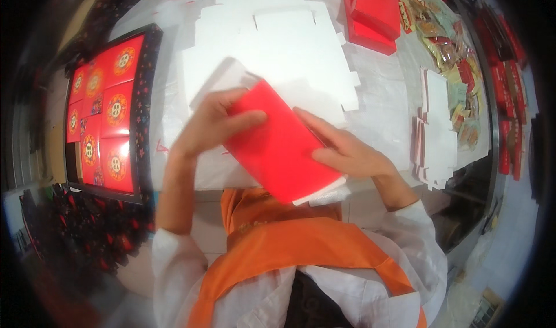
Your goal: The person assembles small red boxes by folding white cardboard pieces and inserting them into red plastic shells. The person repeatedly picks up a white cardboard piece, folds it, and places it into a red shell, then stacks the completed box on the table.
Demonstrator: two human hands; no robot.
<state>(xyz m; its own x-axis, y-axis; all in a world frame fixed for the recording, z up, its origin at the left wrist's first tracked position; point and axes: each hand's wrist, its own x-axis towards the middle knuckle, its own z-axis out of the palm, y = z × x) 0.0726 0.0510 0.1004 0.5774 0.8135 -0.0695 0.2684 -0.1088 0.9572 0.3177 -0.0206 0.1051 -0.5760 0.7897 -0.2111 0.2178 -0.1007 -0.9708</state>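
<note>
A red cardboard box piece (281, 145) with white flaps showing at its ends is held tilted above the table's near edge. My left hand (217, 119) grips its upper left side, thumb on the red face. My right hand (347, 151) is closed on its right side, thumb on the red face and fingers along the edge. Most of the piece's underside is hidden. Just beyond my hands lies a stack of white die-cut cardboard blanks (272, 44).
To the left, a dark floral-edged tray (142, 113) holds several red boxes with round gold emblems. Folded red boxes (375, 18) sit at the back right. Along the right are folded white blanks (437, 131) and a heap of small wrapped packets (460, 61).
</note>
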